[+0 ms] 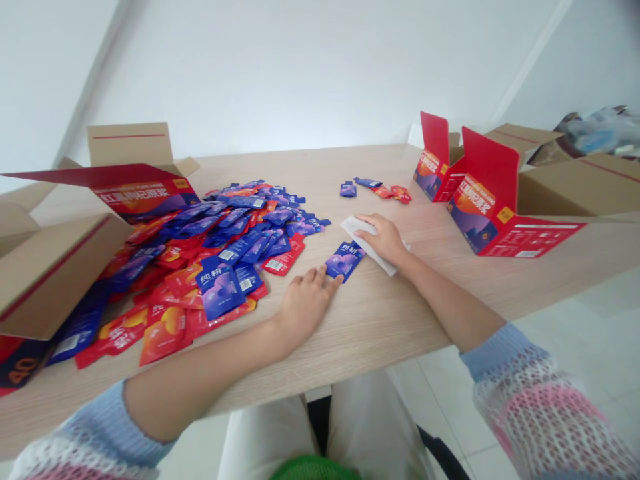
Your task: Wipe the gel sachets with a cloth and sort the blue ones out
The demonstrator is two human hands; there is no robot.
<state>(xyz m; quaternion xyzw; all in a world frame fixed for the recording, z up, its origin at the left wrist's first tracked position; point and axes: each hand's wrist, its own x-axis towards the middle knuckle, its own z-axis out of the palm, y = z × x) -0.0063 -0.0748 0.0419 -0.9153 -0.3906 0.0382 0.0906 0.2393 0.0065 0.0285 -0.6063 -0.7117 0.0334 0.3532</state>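
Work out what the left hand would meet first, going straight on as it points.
The left hand would likely meet the blue sachet at its fingertips; they may even be touching, though depth is unclear.

Table (380,327) | blue, red pouches (220,290) | open red boxes (493,193) | white cloth (353,227)

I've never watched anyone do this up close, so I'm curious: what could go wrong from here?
The blue pouch might slip or turn, since the left hand touches only its near edge while the right hand presses on the white cloth at its far end.

The loose pile could slide if bumped; the left forearm lies close beside it.
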